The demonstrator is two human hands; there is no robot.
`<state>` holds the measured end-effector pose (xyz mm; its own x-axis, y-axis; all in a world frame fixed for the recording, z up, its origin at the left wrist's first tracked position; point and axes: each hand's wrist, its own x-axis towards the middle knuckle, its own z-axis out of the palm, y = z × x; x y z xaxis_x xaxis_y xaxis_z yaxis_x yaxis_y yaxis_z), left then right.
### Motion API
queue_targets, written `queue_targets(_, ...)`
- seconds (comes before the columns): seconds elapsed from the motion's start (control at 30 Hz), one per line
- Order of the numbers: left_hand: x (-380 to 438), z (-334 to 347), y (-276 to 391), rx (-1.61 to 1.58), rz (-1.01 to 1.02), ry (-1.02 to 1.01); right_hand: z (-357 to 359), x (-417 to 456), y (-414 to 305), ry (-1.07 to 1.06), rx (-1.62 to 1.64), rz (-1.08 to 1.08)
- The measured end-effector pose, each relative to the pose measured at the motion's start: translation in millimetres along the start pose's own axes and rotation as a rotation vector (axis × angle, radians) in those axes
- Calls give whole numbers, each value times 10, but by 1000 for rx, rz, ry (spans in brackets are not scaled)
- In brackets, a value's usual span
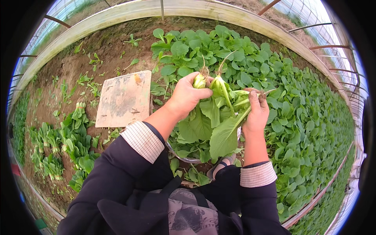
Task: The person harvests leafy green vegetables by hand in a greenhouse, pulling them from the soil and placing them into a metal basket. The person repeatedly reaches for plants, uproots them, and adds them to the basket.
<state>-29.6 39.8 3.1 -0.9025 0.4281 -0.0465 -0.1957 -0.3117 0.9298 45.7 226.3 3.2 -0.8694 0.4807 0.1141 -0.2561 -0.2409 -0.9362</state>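
Note:
My left hand [188,92] grips a pulled leafy green plant [199,81] by its pale stem base, the roots pointing up and away from me. Just right of it, another uprooted plant [218,85] leans with roots upward; whether my left fingertips hold it is hidden. My right hand [256,110] pinches a third plant [242,98] near its soil-covered root, which points right. Broad leaves [224,133] from these plants hang down between my hands. Below them a basin [191,160] with a pale rim holds more loose leaves.
Left of my hands a stained square board [123,100] lies on bare soil. Tied bundles of greens [53,167] sit farther left. A dense bed of growing greens [299,126] fills the right side. A pale plastic-covered wall [188,8] curves along the far edge.

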Motion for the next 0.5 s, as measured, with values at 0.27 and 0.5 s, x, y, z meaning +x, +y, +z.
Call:
queue_targets(0.27, -17, -67, 15, -171, -24, -57, -53, 141, -108, 115, 61, 34)
queue_targets(0.5, 45, -204, 91, -34, 142, 222, -671, 453, -321, 463, 88, -146)
